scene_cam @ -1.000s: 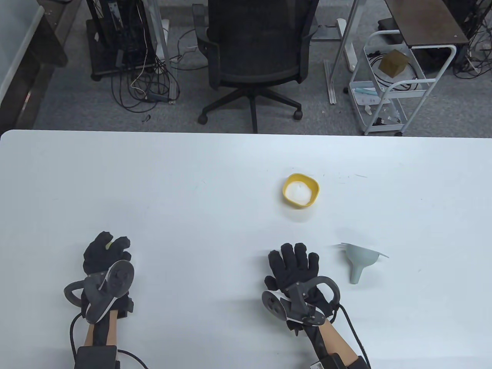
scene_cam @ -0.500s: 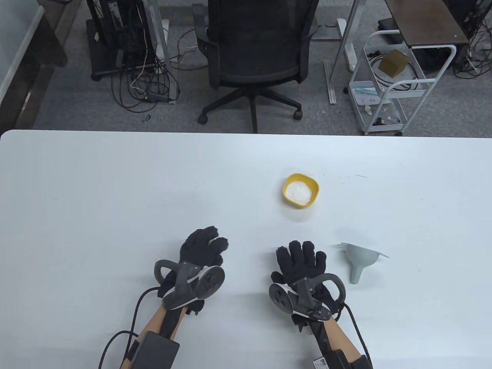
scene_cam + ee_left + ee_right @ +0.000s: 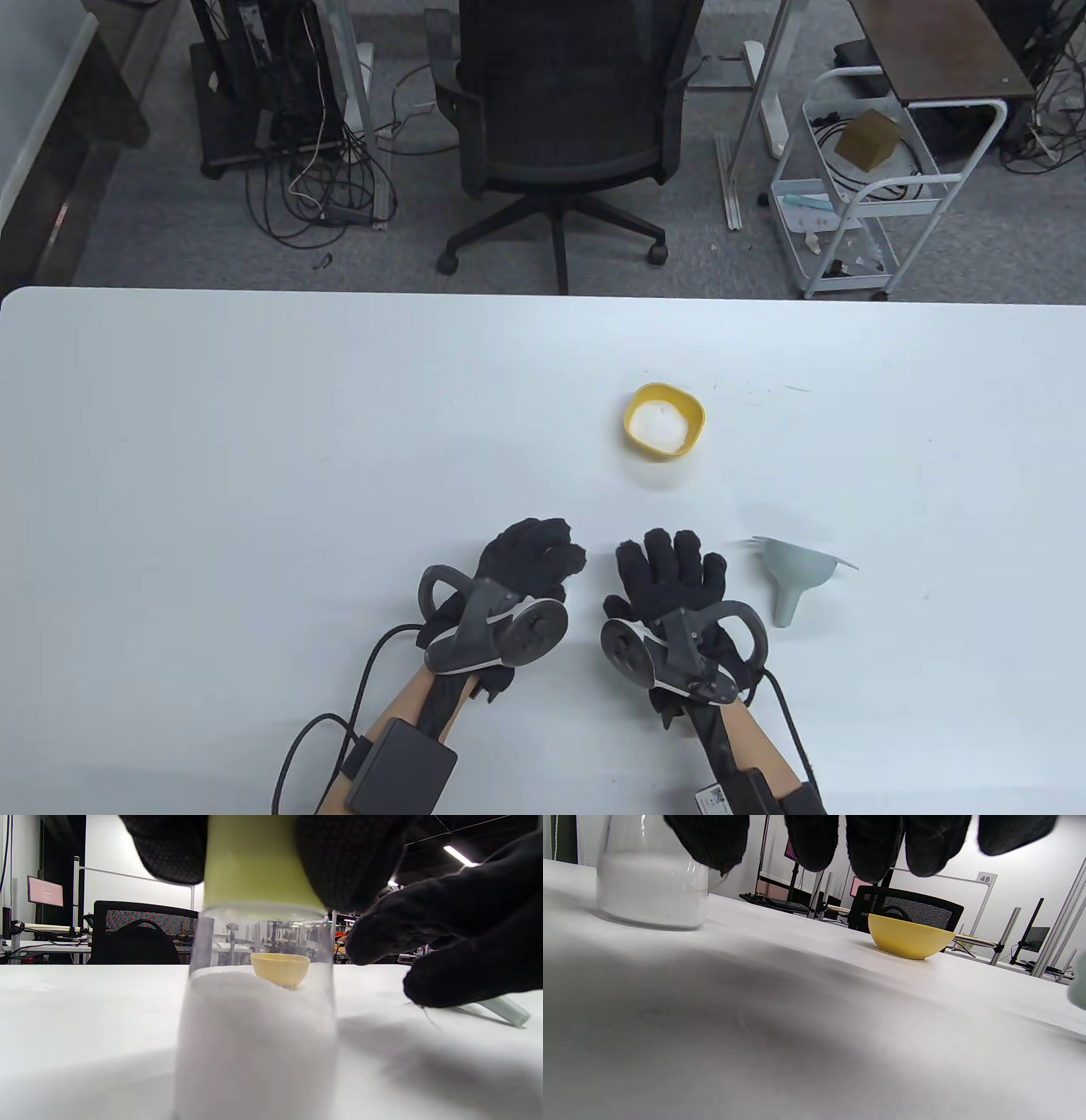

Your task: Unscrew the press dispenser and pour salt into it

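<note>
Looking down from the table view, I have my left hand (image 3: 530, 564) curled over the press dispenser, which is hidden beneath the glove, and my right hand (image 3: 670, 577) just beside it with fingers spread flat and holding nothing; the yellow bowl (image 3: 665, 419) of salt sits farther back and the grey funnel (image 3: 793, 577) lies on its side to the right. In the left wrist view, my gloved fingers grip the green top (image 3: 258, 861) of the press dispenser (image 3: 256, 1005), which stands upright on the table (image 3: 85, 1018), its clear body already partly filled with white grains. In the right wrist view, my fingers (image 3: 874, 840) hang loose above the table. I judge the cap still on: unscrewing, funnel placement and pouring all remain.
</note>
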### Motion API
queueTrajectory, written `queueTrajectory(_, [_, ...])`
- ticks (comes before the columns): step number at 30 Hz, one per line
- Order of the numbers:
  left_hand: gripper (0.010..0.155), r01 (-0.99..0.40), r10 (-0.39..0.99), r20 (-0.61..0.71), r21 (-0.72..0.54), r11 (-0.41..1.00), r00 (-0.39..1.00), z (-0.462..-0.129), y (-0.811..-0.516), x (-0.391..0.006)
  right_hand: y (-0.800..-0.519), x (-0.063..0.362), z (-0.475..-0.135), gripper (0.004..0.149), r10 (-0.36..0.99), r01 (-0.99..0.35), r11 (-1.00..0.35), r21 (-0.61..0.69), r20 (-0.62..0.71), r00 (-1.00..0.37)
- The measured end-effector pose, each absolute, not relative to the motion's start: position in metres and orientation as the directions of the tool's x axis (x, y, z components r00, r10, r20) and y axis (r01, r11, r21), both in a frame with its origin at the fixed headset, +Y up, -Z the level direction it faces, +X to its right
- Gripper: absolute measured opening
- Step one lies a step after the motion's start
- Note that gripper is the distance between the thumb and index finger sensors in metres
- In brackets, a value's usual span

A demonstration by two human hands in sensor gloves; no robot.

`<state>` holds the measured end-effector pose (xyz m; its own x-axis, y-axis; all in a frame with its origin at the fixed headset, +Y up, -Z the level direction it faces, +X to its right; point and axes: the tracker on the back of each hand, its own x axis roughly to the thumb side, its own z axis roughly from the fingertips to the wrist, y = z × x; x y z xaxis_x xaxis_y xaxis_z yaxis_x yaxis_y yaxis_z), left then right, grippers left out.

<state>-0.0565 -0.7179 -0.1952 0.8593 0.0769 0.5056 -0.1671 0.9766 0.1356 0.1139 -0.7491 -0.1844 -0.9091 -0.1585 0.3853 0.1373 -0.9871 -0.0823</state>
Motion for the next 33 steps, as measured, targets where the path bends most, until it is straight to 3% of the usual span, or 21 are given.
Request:
queueTrajectory(9, [0.077,-0.225,0.149,0.488,0.1,0.969,0.86,-0.189,-0.715,-0.073,-0.75,0.114,-0.185,0.071,-0.149,0.132,-0.989,-0.071,0.39,-0.909])
queueTrajectory(13, [0.085,-0.281,0.231,0.449,0.047,0.958,0.863,-0.185,-0.717,-0.086,-0.75,0.111,-0.186,0.085,-0.073,0.081,-0.997,0.0,0.419,-0.905])
queueTrajectory(17, [0.087,-0.305,0.266,0.419,0.027,0.952,0.868,-0.185,-0.721,-0.095,-0.75,0.1,-0.191,0.106,0.11,-0.034,-0.985,0.172,0.459,-0.881])
queueTrajectory(23, [0.089,-0.335,0.305,0.408,0.002,0.942,0.86,-0.188,-0.723,-0.098,-0.762,0.079,-0.211,0.118,0.391,-0.234,-0.89,0.391,0.394,-0.832])
queueTrajectory(28, [0.093,-0.366,0.353,0.406,-0.048,0.929,0.843,-0.192,-0.725,-0.095,-0.771,0.072,-0.222,0.113,0.504,-0.369,-0.841,0.396,0.324,-0.801])
queueTrajectory(33, [0.09,-0.363,0.376,0.438,-0.117,0.924,0.816,-0.194,-0.73,-0.092,-0.777,0.072,-0.223,0.091,0.556,-0.465,-0.822,0.328,0.289,-0.779])
